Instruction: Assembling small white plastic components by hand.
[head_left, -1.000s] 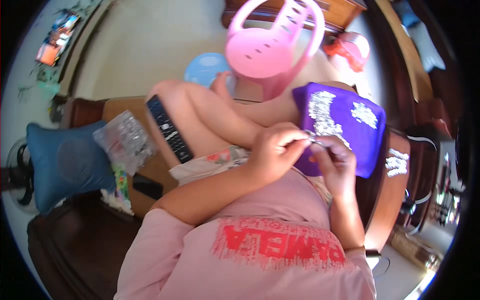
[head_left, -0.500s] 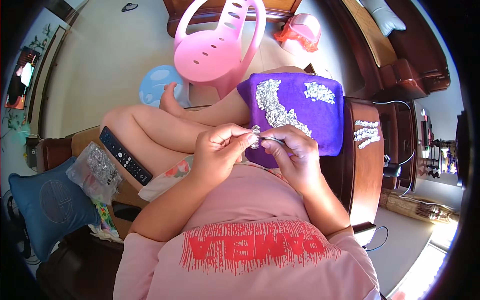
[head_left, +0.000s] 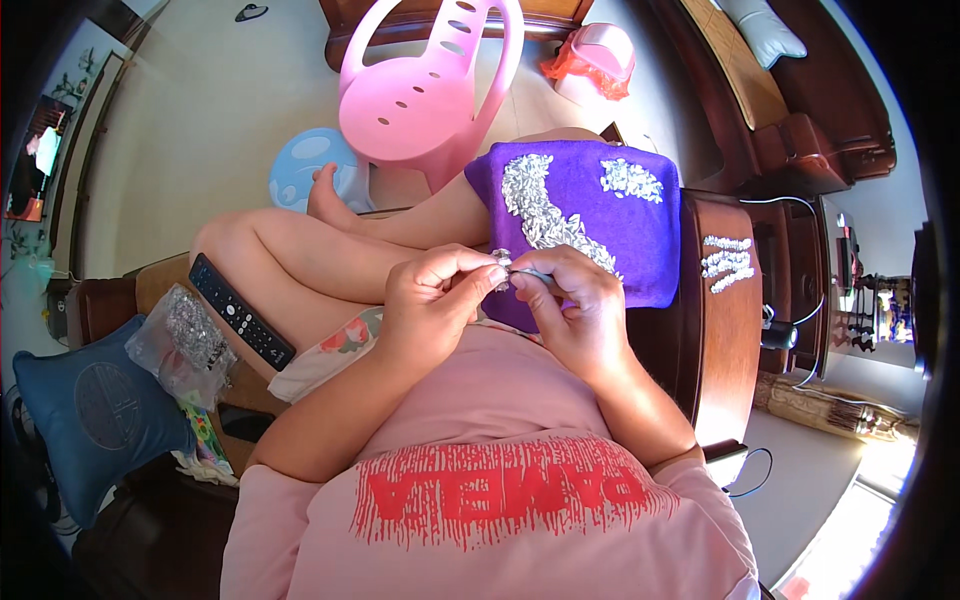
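My left hand (head_left: 430, 305) is closed in a pinch on a small cluster of silvery pieces (head_left: 503, 257), held above my lap. Meeting it fingertip to fingertip, my right hand (head_left: 580, 320) pinches a thin grey object (head_left: 536, 276) whose kind is too small to make out. Just beyond both hands, a purple cloth (head_left: 645, 250) is spread over a flat support. On it lie a long curved pile of small silvery, leaf-shaped pieces (head_left: 540, 212) and a smaller pile of the same (head_left: 632, 181). The fingers hide part of the cluster.
Short silvery strands (head_left: 727, 263) lie on the wooden armrest (head_left: 725, 370) at right. A black remote (head_left: 240, 310) rests by my left thigh, beside a clear plastic bag of silvery pieces (head_left: 185, 335) and a blue cushion (head_left: 100, 420). Ahead stand a pink chair (head_left: 410, 115) and a blue stool (head_left: 312, 170).
The right fingertips have drawn slightly nearer to the left ones, and less of the silvery cluster shows. The whole view has shifted a little; both pinches stay closed.
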